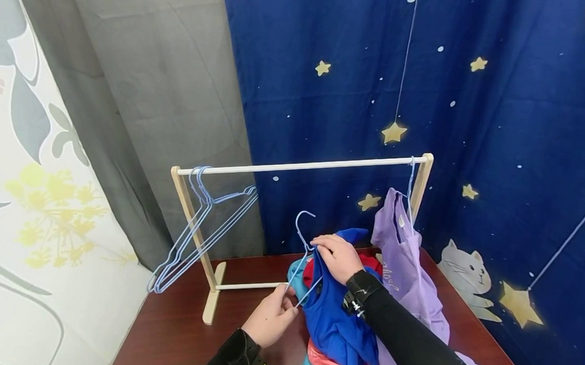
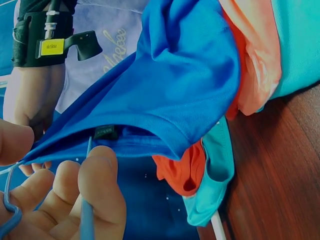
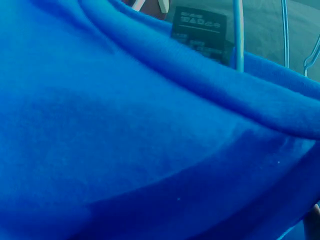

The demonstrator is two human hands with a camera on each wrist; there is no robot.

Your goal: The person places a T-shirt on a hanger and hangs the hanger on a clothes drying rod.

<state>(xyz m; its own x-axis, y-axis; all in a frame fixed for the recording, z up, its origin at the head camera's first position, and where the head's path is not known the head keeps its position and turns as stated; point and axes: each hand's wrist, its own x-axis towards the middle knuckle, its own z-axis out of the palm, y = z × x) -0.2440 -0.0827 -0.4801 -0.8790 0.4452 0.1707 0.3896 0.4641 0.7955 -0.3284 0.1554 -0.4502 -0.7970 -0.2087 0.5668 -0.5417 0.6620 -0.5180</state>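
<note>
both hands (image 1: pixel 271 316) (image 1: pixel 338 256) pinch hanger (image 1: pixel 305 242) inside blue shirt (image 1: pixel 338 316)

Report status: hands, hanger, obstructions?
Left hand pinches blue wire hanger. Right hand grips blue shirt collar at its neck. Clothes pile crowds underneath.

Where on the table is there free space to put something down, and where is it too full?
Bare wood of the table lies at the front left, between the rack's foot and the left hand. The rail is free in its middle. It is crowded on the right: the clothes pile, the blue shirt and the hanging purple shirt.
</note>
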